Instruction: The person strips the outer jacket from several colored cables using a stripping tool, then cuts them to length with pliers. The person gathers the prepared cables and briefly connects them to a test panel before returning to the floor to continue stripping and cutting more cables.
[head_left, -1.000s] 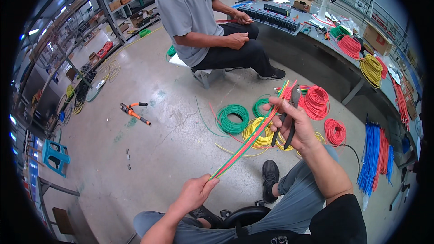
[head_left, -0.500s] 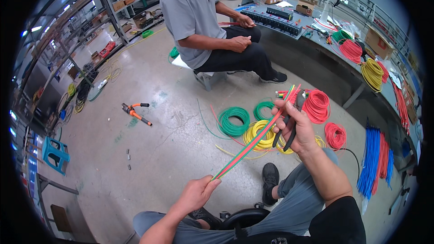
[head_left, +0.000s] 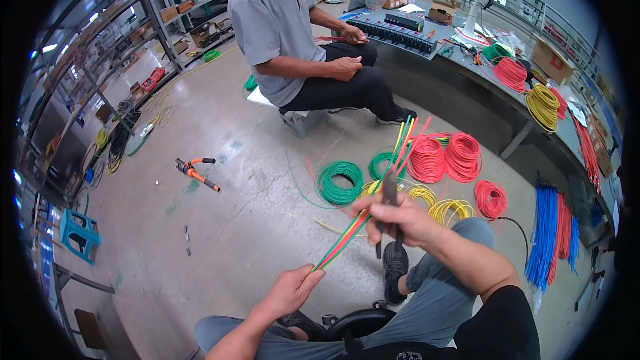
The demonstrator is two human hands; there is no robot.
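Observation:
My left hand (head_left: 290,291) is closed around the lower end of a bundle of red, green and yellow wires (head_left: 341,245). The bundle slants up and to the right, its far ends fanned apart. My right hand (head_left: 407,220) grips a pair of dark pliers (head_left: 390,190), blurred by motion, with the black handles pointing down. Its fingers lie beside the upper part of the bundle; whether they also hold the wires I cannot tell. Behind the hands, coils of green wire (head_left: 340,183), yellow wire (head_left: 451,212) and red wire (head_left: 463,158) lie on the floor.
Across from me a person in a grey shirt (head_left: 277,33) sits on a low stool beside a workbench (head_left: 460,63) with more wire coils. An orange-handled tool (head_left: 198,175) lies on the floor at left, near a blue stool (head_left: 81,233). Blue wires (head_left: 545,233) are bundled at right.
My right hand has moved down and left along the bundle, with the pliers now swung upright. The wires' far ends have spread apart. My left hand has stayed nearly in place.

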